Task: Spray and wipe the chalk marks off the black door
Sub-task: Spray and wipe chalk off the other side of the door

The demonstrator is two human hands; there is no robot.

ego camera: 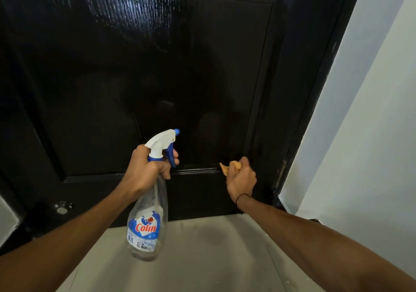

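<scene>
Left grip (pixel 148 168) curled round spray bottle (pixel 146 224) neck, right grip (pixel 242 178) bunching orange cloth (pixel 229 167) against black door (pixel 157 66)

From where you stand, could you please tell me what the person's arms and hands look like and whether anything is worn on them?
Both forearms are bare, with no sleeves in view and no gloves on either hand. The left hand shows no ring, watch or band. The right hand has a thin black band looped around its wrist, like a cord or hair tie. No other markings are visible.

door (pixel 135 66) glossy black | spray bottle (pixel 147 224) clear, white-blue trigger | cloth (pixel 229 167) orange
</scene>
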